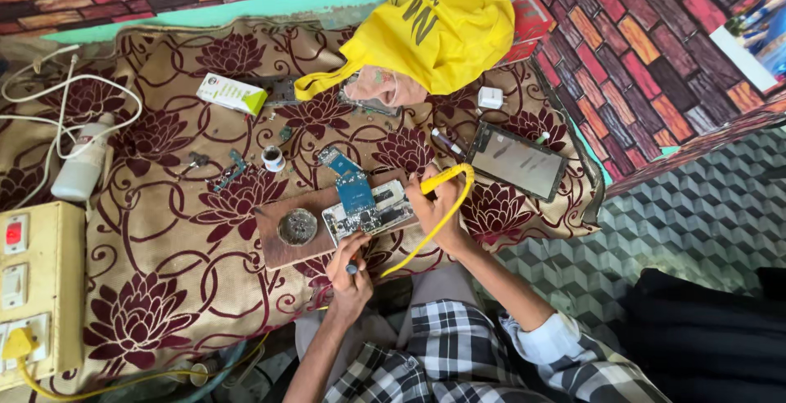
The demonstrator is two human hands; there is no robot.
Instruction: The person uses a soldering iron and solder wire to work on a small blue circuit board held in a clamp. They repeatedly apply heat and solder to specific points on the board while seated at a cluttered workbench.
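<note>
My right hand (438, 207) grips a yellow soldering iron (442, 179), its tip pointing at an opened phone body (375, 215) with a blue circuit board (352, 186) on a brown wooden board (282, 243). My left hand (350, 276) holds a small dark tool (352, 269) at the board's near edge, just below the phone. A round metal tin (297, 225) sits on the board's left part.
A phone screen panel (517, 160) lies to the right. A yellow bag (434, 22), white-green box (231, 93), white charger (490, 97), small solder spool (273, 157), white bottle (82, 166), white cables (57, 108) and a switchboard (33, 288) surround the patterned cloth (164, 272).
</note>
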